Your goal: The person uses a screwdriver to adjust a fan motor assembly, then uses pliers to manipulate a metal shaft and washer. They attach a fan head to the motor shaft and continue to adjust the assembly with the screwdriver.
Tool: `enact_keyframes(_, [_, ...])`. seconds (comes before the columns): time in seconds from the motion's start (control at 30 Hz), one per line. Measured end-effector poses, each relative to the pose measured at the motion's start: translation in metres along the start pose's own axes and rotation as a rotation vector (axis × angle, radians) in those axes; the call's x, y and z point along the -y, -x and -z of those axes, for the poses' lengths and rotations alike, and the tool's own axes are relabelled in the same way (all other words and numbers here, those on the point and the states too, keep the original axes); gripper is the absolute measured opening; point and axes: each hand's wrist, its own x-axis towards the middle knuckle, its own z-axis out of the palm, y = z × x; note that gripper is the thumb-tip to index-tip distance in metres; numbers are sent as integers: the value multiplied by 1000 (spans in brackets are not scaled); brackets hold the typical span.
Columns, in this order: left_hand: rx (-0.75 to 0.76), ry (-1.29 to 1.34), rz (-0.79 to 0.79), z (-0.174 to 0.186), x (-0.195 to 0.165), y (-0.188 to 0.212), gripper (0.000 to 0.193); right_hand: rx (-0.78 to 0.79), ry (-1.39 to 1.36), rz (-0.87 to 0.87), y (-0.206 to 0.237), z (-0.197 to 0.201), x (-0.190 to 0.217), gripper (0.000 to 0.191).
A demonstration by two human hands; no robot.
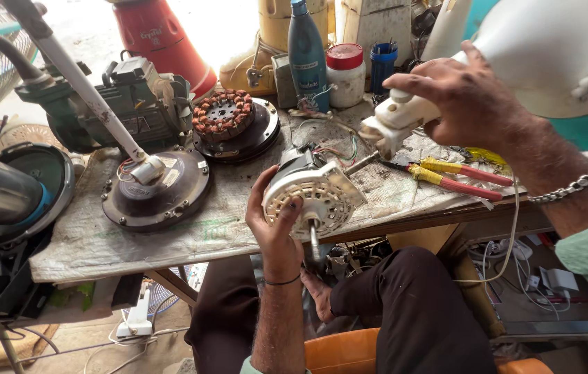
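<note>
My left hand [273, 225] grips a white table-fan motor [311, 190] at the table's front edge, its metal shaft pointing toward me. Coloured wires [339, 149] trail from the motor's back. My right hand [470, 100] is raised above the table and closed on the white neck piece [405, 118] of a white and teal fan body [557, 55], just right of the motor. Red and yellow pliers [457, 176] lie on the table under my right hand.
A dark ceiling-fan motor [155, 190] with a white rod and a copper-wound stator [225, 114] sit left of centre. A green pump [121, 100] stands behind. A blue bottle [308, 55], a white jar [346, 73] and a red cone [159, 38] line the back. My knees are under the table.
</note>
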Motion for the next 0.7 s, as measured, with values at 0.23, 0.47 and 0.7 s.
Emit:
enact_keyframes(0.23, [1,-181,-89,-9,-1,4,70,-1,-56,-19,-1,0,-1,99])
enact_keyframes(0.47, [49,-283,-199,-10,-6,4,67,-11,-55,-34,0,-1,4,96])
enact_keyframes(0.7, [46,-275,-169,-10,-8,6,68,-29,-51,-26,1,2,9,99])
